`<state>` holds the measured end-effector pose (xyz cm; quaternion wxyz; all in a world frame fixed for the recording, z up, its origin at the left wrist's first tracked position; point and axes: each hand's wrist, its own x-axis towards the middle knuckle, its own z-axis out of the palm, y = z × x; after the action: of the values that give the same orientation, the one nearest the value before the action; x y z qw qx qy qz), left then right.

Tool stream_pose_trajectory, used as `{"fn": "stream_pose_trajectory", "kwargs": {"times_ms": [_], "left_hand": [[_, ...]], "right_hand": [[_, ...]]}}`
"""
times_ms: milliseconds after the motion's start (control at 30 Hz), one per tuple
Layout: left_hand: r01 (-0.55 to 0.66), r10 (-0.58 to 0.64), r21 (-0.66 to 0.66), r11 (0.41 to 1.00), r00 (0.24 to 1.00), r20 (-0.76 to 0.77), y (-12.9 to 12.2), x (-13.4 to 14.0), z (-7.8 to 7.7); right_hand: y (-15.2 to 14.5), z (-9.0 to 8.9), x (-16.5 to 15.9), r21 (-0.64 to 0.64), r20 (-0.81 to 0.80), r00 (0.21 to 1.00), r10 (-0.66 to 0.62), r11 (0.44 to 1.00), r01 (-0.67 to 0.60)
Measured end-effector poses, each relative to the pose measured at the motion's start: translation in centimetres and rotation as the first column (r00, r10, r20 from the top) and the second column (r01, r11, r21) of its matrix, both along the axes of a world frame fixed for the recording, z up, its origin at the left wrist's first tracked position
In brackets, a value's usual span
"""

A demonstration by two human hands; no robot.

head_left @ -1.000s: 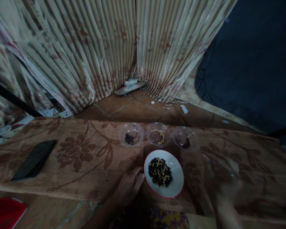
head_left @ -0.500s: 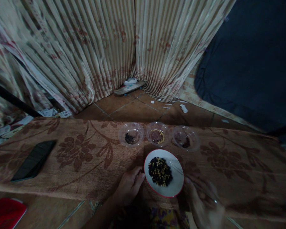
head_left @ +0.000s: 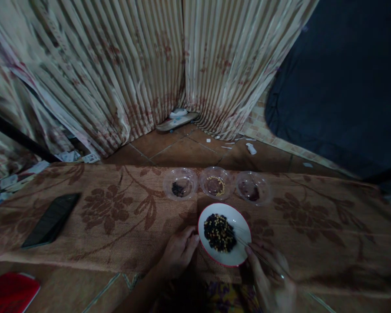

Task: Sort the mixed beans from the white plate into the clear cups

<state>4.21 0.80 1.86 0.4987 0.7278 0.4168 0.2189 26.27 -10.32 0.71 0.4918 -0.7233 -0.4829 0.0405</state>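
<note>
A white bowl with a red rim stands near the front edge of the cloth-covered table, holding a heap of black and yellow beans or seeds. My left hand grips the bowl's left rim between thumb and fingers. In my right hand is what looks like a pair of slim metal tweezers, their tips reaching over the bowl by the heap. Behind the bowl stand three clear plastic bowls: the left one has black pieces, the middle one yellow ones, the right one dark reddish ones.
A dark phone or tablet lies on the left of the patterned tablecloth. Beyond the table are striped curtains, a skateboard and small white litter on the tiled floor. A red object is at the lower left.
My right hand has moved slightly left and up, bringing the tweezers further over the bowl towards the heap. My left hand stays at the rim.
</note>
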Motion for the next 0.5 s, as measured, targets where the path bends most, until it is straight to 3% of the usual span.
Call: {"fn": "stream_pose_trajectory", "kwargs": {"times_ms": [500], "left_hand": [[-0.034, 0.034, 0.012, 0.999, 0.999, -0.005, 0.0, 0.1, -0.1]], "right_hand": [[0.7, 0.8, 1.3, 0.009, 0.116, 0.993, -0.019, 1.000, 0.018]]}}
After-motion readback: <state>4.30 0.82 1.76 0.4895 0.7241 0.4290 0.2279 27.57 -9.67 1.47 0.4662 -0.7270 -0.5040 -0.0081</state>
